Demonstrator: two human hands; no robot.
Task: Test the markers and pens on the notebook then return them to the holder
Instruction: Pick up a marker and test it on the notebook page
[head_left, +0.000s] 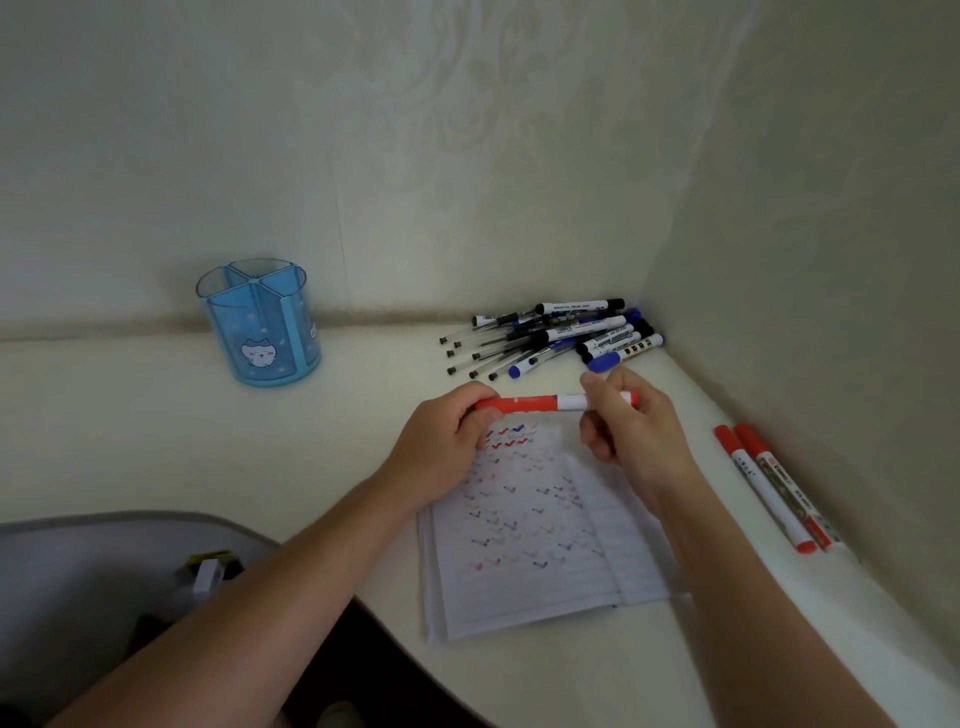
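Observation:
A red marker (540, 403) lies level above the top of the open notebook (535, 525), held at both ends. My left hand (447, 441) grips its red cap end. My right hand (631, 426) pinches its white barrel end. The notebook's lined page carries several red, blue and black tick marks. The blue pen holder (260, 325) stands at the back left with nothing showing in its compartments. A pile of pens and markers (556, 338) lies in the back corner.
Two red markers (769, 483) lie along the right wall. Walls close the desk at the back and right. A grey chair (104, 571) sits at the lower left by the desk's front edge.

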